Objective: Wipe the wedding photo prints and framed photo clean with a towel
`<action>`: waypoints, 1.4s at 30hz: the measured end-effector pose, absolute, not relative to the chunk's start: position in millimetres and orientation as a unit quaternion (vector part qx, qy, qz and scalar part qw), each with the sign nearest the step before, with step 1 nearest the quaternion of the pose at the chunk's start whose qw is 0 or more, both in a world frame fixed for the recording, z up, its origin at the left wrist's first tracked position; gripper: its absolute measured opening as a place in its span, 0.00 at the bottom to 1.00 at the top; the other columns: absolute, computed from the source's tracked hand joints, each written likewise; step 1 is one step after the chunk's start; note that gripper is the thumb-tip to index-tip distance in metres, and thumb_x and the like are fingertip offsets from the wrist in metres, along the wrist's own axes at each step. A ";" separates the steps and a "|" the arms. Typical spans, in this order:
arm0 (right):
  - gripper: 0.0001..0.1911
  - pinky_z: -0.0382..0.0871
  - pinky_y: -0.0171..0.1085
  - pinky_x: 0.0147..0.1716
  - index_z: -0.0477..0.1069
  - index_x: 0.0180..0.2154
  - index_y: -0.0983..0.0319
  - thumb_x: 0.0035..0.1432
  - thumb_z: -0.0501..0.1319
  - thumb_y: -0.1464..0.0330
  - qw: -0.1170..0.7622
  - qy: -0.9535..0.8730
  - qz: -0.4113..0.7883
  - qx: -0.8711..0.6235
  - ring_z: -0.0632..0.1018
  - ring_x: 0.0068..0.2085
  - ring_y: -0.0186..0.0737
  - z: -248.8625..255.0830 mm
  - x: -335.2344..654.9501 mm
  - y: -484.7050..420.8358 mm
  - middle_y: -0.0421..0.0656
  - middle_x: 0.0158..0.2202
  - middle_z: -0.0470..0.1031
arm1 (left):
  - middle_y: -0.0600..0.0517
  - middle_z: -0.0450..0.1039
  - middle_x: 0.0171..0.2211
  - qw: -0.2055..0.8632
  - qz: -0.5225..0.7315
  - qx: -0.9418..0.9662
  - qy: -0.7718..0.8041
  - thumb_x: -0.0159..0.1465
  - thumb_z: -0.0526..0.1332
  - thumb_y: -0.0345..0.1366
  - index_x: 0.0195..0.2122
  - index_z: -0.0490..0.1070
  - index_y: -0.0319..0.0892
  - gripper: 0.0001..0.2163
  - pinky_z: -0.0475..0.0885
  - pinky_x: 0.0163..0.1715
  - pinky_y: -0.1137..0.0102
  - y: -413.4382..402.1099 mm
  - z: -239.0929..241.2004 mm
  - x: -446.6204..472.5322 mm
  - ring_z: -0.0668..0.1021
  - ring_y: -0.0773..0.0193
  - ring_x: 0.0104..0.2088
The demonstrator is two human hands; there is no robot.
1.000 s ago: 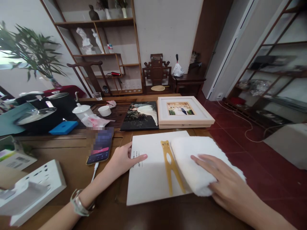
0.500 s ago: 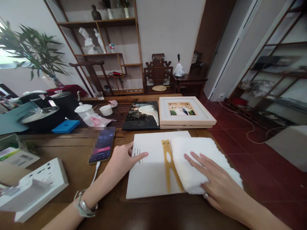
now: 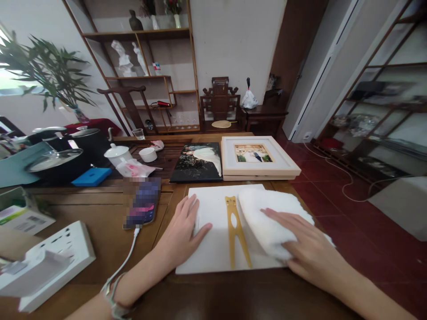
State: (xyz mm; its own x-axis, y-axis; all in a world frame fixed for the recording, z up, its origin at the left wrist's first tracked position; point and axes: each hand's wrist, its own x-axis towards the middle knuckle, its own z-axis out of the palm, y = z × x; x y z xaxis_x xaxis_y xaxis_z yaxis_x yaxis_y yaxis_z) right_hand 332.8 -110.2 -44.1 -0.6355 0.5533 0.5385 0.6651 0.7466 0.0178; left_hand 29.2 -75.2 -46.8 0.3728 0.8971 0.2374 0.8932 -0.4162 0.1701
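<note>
A white rectangular panel (image 3: 213,235) lies flat on the wooden table before me. On it is a flat yellow forked piece (image 3: 233,218) with an oval hole and two legs. My left hand (image 3: 185,231) rests across the panel's left edge, fingers stretched and thumb apart, covering the small print there. My right hand (image 3: 307,249) grips a folded white towel (image 3: 256,213) over the panel's right part, its fingers bent on the fluffy cloth. Part of the panel's right side is hidden under the towel.
Behind the panel lie a dark photo panel (image 3: 196,164) and a pale wood picture frame (image 3: 260,171). Left are a phone (image 3: 143,204) on a white cable, a power strip (image 3: 73,249), a blue box (image 3: 91,176) and a lidded pan (image 3: 56,164). The table's right edge drops to red floor.
My left hand has moved from pinching the panel's edge to lying flatter across it. The towel has bunched and shifted under my right hand, uncovering the yellow piece's right leg.
</note>
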 end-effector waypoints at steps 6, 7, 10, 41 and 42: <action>0.17 0.52 0.60 0.58 0.73 0.34 0.64 0.44 0.54 0.83 0.189 -0.924 -0.096 -0.318 0.53 0.64 0.55 -35.3 332.0 -65.4 0.53 0.60 0.61 | 0.42 0.46 0.66 0.122 0.151 0.827 0.528 0.67 0.49 0.45 0.64 0.50 0.38 0.27 0.54 0.60 0.50 -75.5 -53.3 27.2 0.43 0.46 0.66; 0.18 0.52 0.59 0.58 0.74 0.37 0.65 0.43 0.55 0.82 0.171 -0.928 -0.076 -0.323 0.52 0.64 0.55 -36.0 329.8 -61.1 0.53 0.61 0.59 | 0.41 0.44 0.66 0.128 0.152 0.828 0.524 0.67 0.49 0.45 0.64 0.49 0.38 0.27 0.53 0.60 0.49 -75.5 -52.5 27.2 0.42 0.46 0.66; 0.16 0.53 0.58 0.58 0.75 0.35 0.65 0.42 0.56 0.81 0.136 -0.930 -0.036 -0.341 0.51 0.64 0.55 -38.7 324.1 -56.7 0.54 0.62 0.56 | 0.41 0.43 0.67 0.132 0.156 0.841 0.500 0.67 0.50 0.43 0.65 0.47 0.38 0.27 0.51 0.60 0.49 -76.2 -50.4 27.9 0.41 0.48 0.66; 0.25 0.47 0.58 0.60 0.72 0.45 0.65 0.43 0.55 0.81 0.097 -0.938 0.011 -0.334 0.44 0.65 0.54 -27.2 324.6 -43.2 0.50 0.66 0.45 | 0.45 0.48 0.66 0.130 0.173 0.858 0.466 0.69 0.43 0.35 0.64 0.48 0.42 0.22 0.51 0.62 0.54 -74.4 -53.7 26.5 0.50 0.56 0.65; 0.22 0.46 0.58 0.60 0.73 0.42 0.65 0.43 0.55 0.80 0.085 -0.937 0.011 -0.339 0.45 0.65 0.54 -26.3 323.3 -38.7 0.51 0.66 0.47 | 0.45 0.48 0.66 0.132 0.172 0.856 0.469 0.69 0.43 0.35 0.64 0.48 0.42 0.22 0.51 0.62 0.54 -74.5 -53.7 26.7 0.50 0.56 0.65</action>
